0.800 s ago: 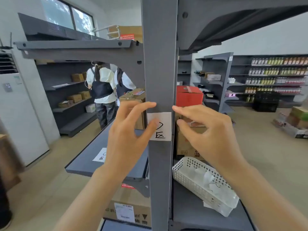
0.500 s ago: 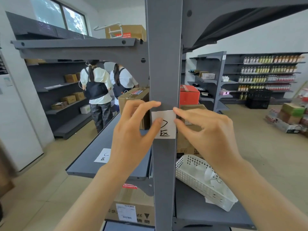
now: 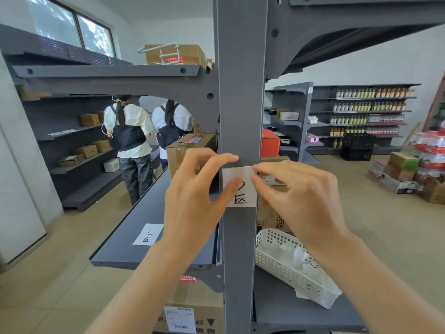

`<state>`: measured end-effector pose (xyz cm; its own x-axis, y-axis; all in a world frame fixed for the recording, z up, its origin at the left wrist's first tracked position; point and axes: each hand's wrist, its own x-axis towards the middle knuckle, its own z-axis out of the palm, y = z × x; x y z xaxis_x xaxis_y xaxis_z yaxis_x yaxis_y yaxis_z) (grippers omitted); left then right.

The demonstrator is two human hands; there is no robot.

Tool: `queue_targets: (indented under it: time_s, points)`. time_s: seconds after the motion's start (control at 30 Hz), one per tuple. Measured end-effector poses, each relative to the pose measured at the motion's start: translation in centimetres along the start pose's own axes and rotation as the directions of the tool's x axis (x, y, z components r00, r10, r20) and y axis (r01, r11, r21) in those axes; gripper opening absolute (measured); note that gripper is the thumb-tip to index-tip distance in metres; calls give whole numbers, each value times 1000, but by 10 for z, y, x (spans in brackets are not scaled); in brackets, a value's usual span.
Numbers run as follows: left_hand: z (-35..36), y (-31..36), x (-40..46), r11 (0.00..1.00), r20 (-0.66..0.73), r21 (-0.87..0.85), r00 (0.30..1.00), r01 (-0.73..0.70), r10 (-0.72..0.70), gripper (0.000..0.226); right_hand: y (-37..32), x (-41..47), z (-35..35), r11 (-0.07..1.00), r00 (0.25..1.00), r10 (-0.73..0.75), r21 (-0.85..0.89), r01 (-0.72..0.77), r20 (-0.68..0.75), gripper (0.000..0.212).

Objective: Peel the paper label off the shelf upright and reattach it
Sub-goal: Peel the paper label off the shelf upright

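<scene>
Working at a grey shelf upright [image 3: 240, 92] in a stockroom, a person's two bare hands meet at a white paper label [image 3: 242, 189] stuck on the front face of the post. The label carries handwritten black marks. The left hand [image 3: 192, 201] reaches in from the left side of the upright, its thumb pressed on the label's left edge and its index finger resting on the post just above the paper. The right hand [image 3: 301, 196] comes in from the right, thumb and forefinger pinched together on the label's upper right corner; that corner appears slightly lifted from the metal, though the fingers hide most of it. The lower part of the label lies flat against the upright.

A second paper sheet [image 3: 148, 234] with similar marks lies on the grey shelf board [image 3: 134, 227] to the left. A white plastic basket [image 3: 289, 268] sits on the shelf to the right of the post, just below the right wrist. Two people in white shirts [image 3: 130, 131] stand with their backs to the camera by shelving further back, and cardboard boxes [image 3: 187, 150] sit behind the hands.
</scene>
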<state>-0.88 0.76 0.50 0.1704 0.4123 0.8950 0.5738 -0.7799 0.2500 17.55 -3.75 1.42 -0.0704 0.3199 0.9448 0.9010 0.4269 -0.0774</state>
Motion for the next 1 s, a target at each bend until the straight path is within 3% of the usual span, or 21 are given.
queue_targets:
  time_s: [0.4, 0.77, 1.0]
  points:
    - [5, -8, 0, 1000, -56, -30, 998, -4, 3, 37, -10, -2, 1, 998, 998, 56, -25, -57, -33, 11]
    - [4, -8, 2, 997, -31, -77, 999, -12, 10, 38, -16, 11, -5, 988, 986, 140, -80, -133, 95, 5]
    - [2, -10, 3, 996, -8, -88, 1000, -14, 13, 36, -13, 13, -7, 989, 999, 11, -149, -15, -31, 6]
